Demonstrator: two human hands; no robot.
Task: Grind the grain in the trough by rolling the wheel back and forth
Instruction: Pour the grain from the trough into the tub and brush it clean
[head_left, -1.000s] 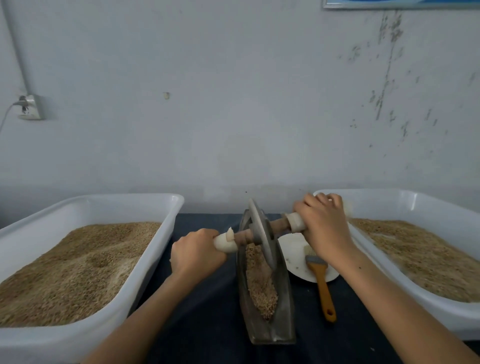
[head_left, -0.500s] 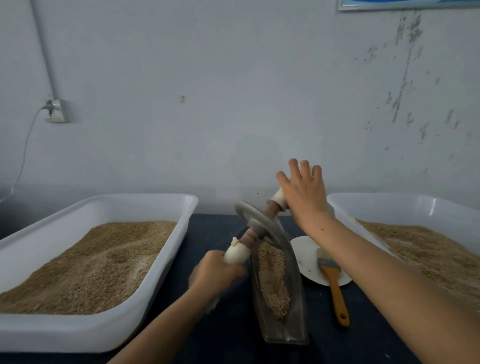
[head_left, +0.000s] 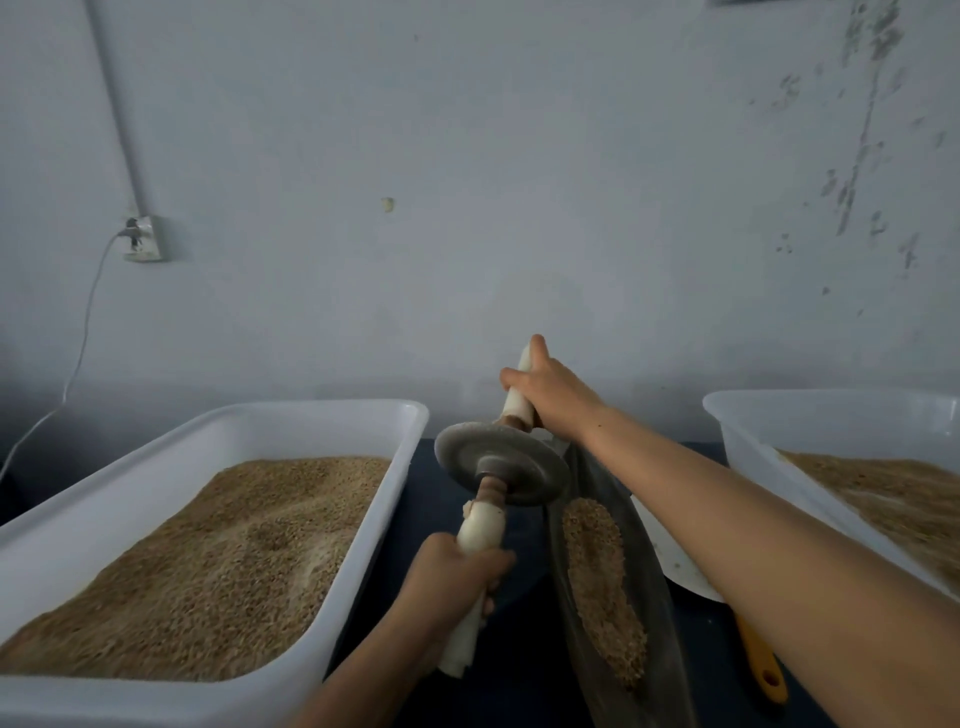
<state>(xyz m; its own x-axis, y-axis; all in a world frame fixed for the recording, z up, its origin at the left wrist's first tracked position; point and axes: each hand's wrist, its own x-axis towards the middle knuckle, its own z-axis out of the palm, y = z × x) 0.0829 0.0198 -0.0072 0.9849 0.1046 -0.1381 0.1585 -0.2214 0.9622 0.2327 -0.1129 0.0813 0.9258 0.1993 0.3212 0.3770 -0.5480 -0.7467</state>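
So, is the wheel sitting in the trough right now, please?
Out: the wheel is lifted and tipped nearly flat, left of the trough.

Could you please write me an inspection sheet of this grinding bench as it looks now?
Surface: dark cloth, mostly covered.
Job's things: wheel tipped off the trough; grain lies in it.
Clutter: two white tubs, left tub, right tub, both holding grain; white plate; orange brush handle.
Grippers: left hand and right hand grip the axle ends.
Cables: white cable plugged into wall socket.
Surroundings: stained wall.
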